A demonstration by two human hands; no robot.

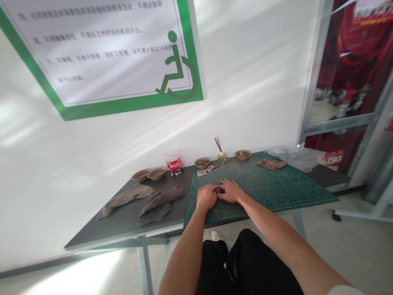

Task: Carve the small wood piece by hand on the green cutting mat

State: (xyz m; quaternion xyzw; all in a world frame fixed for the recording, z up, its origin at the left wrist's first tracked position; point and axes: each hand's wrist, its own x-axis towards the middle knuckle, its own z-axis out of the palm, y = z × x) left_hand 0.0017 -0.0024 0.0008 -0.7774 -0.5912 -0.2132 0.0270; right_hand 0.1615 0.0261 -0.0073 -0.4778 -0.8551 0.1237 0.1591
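Note:
Both hands meet over the green cutting mat [276, 186], near its front left part. My left hand [206, 196] has its fingers bent around one side of a small silvery thing [217, 191]. From the right, my right hand [231, 191] touches the same small thing with thumb and fingers. What it is cannot be made out at this size. Behind the hands, small pale squares [202, 173] lie at the mat's back left corner, beside a bowl of small items [202, 163].
Grey-brown cloths [156, 203] and two bowls [156, 173] lie on the left of the table [113, 229]. Along the wall stand a red-labelled tub [174, 163], a reed bottle [222, 157] and another bowl [242, 155]. A brownish cloth [272, 164] and clear plastic [302, 159] lie back right.

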